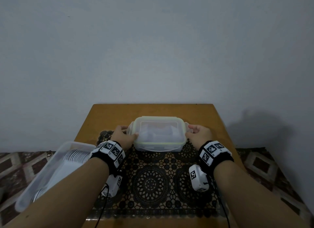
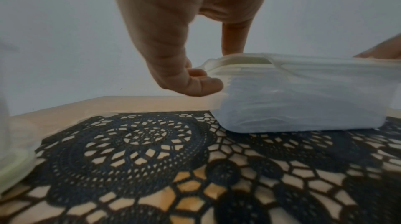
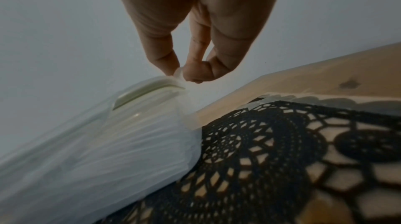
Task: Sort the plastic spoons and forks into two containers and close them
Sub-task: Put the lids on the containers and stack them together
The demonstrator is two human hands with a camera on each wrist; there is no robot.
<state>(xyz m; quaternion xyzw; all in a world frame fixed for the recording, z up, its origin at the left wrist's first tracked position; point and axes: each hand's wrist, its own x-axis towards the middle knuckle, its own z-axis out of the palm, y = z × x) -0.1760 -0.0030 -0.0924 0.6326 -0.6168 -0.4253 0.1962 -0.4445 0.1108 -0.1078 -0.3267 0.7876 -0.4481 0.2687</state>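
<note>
Between the two hands, on the black crocheted lace mat [image 1: 150,182] that covers the wooden counter [image 1: 210,115], sits the clear rectangular plastic container with the green-sealed lid [image 1: 158,134]. The left hand [image 1: 122,135] curls its fingers round the side latch at its end, thumb resting on the lid's near corner. The right hand [image 1: 200,134] pinches the opposite latch between thumb and fingertips [image 3: 195,71], as the right wrist view shows plainly. The step in hand appears to be closing this container: the lid lies on, and both end flaps stand out from the walls, not yet snapped down. The next move likely calls for pressing each flap down and inward against the wall until it catches, while keeping the lid seated square.

Outside the left forearm, a second clear plastic box [image 1: 51,170] holds a row of white plastic cutlery [image 1: 77,155]; it stands open, partly covered by the arm. Whether these are spoons or forks cannot be told. The lidded container's contents show only as a pale blur.
</note>
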